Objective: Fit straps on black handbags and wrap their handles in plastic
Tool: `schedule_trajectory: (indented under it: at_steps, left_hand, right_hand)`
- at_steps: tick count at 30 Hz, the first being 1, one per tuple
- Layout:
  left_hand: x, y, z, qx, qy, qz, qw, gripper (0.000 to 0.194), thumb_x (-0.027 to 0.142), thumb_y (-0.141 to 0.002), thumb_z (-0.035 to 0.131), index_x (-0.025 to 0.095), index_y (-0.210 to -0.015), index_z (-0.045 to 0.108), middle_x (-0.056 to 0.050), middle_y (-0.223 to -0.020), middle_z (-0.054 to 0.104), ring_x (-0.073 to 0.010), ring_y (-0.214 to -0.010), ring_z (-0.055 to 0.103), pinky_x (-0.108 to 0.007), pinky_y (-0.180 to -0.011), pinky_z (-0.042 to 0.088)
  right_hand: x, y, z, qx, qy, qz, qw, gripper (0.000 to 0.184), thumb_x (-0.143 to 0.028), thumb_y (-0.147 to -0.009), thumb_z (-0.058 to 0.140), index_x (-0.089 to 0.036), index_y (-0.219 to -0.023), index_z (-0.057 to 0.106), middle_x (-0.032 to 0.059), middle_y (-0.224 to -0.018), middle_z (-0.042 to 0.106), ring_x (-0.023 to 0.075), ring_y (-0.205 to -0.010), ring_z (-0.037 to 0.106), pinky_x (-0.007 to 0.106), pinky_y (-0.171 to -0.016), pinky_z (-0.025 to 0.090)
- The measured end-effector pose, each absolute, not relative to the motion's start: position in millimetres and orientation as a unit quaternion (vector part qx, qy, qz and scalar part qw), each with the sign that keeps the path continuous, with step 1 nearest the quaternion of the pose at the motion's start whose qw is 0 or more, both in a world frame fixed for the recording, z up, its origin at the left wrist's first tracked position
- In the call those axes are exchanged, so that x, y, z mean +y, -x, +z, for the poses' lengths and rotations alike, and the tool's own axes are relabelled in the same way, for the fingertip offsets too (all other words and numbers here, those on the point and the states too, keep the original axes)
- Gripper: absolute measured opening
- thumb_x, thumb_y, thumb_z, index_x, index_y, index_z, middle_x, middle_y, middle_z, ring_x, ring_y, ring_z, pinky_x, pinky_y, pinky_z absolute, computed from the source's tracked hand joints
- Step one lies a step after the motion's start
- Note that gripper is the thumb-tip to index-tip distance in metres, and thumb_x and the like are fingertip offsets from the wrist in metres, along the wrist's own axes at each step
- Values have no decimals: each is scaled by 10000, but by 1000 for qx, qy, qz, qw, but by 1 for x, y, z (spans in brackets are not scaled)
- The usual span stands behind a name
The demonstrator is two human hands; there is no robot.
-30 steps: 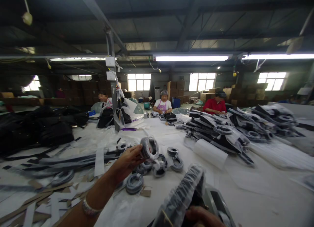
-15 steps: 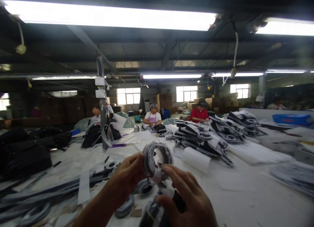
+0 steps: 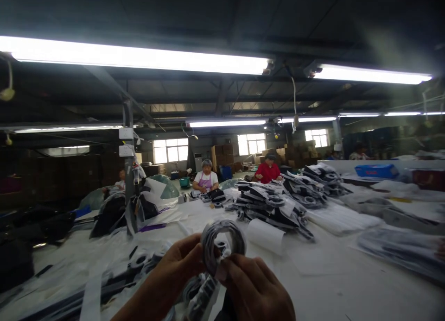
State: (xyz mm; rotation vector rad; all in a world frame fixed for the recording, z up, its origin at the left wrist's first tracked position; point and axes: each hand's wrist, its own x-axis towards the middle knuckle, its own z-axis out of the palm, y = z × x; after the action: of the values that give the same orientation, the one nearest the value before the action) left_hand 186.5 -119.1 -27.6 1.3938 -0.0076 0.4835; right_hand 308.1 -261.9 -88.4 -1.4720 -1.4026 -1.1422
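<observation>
A grey ring-shaped coil of strap (image 3: pixel 209 242), seemingly in clear plastic wrap, is held up in front of me above the table. My left hand (image 3: pixel 186 261) grips its left side, thumb and fingers closed around the band. At the lower right rim, my right hand (image 3: pixel 259 286) pinches a whitish bit of the wrap or strap end with its fingertips. Dark wrapped material (image 3: pixel 205 295) lies below the coil, partly hidden by my hands.
Long dark strips (image 3: pixel 114 286) lie on the white table (image 3: pixel 333 293) at left. Piles of black-and-grey pieces (image 3: pixel 267 207) rise beyond, with a rolled white sheet (image 3: pixel 266 235) before them. A metal post (image 3: pixel 130 196) stands left. Co-workers (image 3: pixel 206 177) sit across the table.
My right hand's spread fingers have closed into a pinch at the coil's lower rim. The view has tilted up and turned right; my left hand keeps its hold.
</observation>
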Motion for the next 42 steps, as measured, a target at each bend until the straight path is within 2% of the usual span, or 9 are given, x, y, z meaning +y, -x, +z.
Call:
schedule_trajectory:
  at_steps: [5,11,14,18,21,26,34,38,42]
  left_hand:
    - [-125,-186,-24,-10,-684,224,694,339,386,-819,738,160,-1072,747,-82,-938,748,-216,-865,662,-289,-804,498]
    - [-123,-183,-28,-16,-774,223,592,375,342,-776,779,224,-1129,733,-73,-1076,742,-265,-992,654,-348,-940,470]
    - [-121,-183,-28,-3,-802,242,547,406,394,-772,770,222,-1138,729,-73,-1047,743,-284,-1007,647,-337,-897,490]
    - [-123,-187,-22,15,-785,243,570,416,466,-747,769,177,-1047,759,-70,-920,759,-253,-850,666,-321,-813,514]
    - [-128,-195,-20,32,-758,260,597,434,479,-743,768,161,-1038,750,-76,-928,762,-251,-853,671,-322,-808,513]
    - [-138,-210,-20,23,-777,217,590,445,462,-787,734,155,-1109,716,-95,-961,754,-271,-884,682,-320,-745,533]
    - [-111,-175,-38,145,-804,283,503,399,520,-792,700,188,-1004,757,-79,-930,748,-252,-865,685,-296,-729,550]
    - [-108,-150,-61,215,-764,220,568,471,598,-788,664,172,-962,764,-67,-842,758,-249,-833,689,-268,-675,518]
    - [-124,-143,-62,221,-737,129,626,491,573,-797,677,168,-1066,746,-51,-816,766,-223,-776,684,-244,-639,477]
  right_hand:
    - [-262,-318,-97,-581,557,-426,413,308,-205,-896,639,-218,-1203,647,72,-1062,748,227,-831,703,292,-738,586]
    - [-266,-308,-101,-500,551,-219,631,239,-309,-905,616,-254,-1130,676,37,-979,736,143,-653,678,187,-623,558]
    - [-276,-306,-97,-439,558,-200,676,148,-320,-906,611,-273,-1000,715,6,-906,734,141,-691,678,172,-664,538]
    - [-283,-308,-97,-421,560,-189,689,144,-357,-902,615,-276,-946,725,-1,-881,732,145,-713,679,170,-671,529]
    - [-278,-306,-98,-452,559,-155,677,234,-433,-881,631,-279,-1034,721,12,-945,739,140,-641,660,191,-628,538]
    - [-271,-303,-90,-436,607,-150,647,317,-375,-771,751,-252,-1062,734,60,-968,746,217,-785,681,279,-732,559]
    - [-307,-315,-105,-251,569,99,777,478,-605,-731,732,-186,-959,760,33,-700,698,155,-566,587,222,-484,448]
    - [-301,-309,-150,-203,582,204,760,526,-660,-694,740,-151,-825,725,-56,-446,472,61,-398,366,179,-391,262]
    - [-271,-289,-171,-211,484,358,770,534,-637,-682,773,-129,-833,706,-61,-447,490,44,-391,403,151,-408,289]
